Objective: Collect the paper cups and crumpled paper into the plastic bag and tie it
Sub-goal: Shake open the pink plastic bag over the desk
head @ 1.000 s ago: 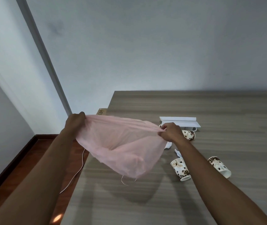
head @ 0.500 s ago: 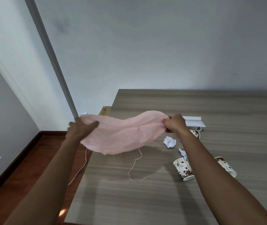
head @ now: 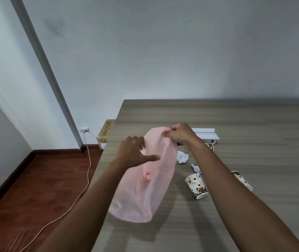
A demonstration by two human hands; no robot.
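With the right hand (head: 180, 134) pinching the pink plastic bag (head: 149, 179) rim at frame centre and the left hand (head: 133, 154) loose-fingered against it, spread the mouth wide before reaching for the paper cups (head: 197, 186) lower right.

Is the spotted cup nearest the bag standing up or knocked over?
Knocked over. The paper cup lies on its side on the table, rim facing the camera.

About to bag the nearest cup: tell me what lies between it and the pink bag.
Nothing visible does. Bare table separates the nearest cup from the pink bag, which the right hand grips at its top; the crumpled paper lies farther back.
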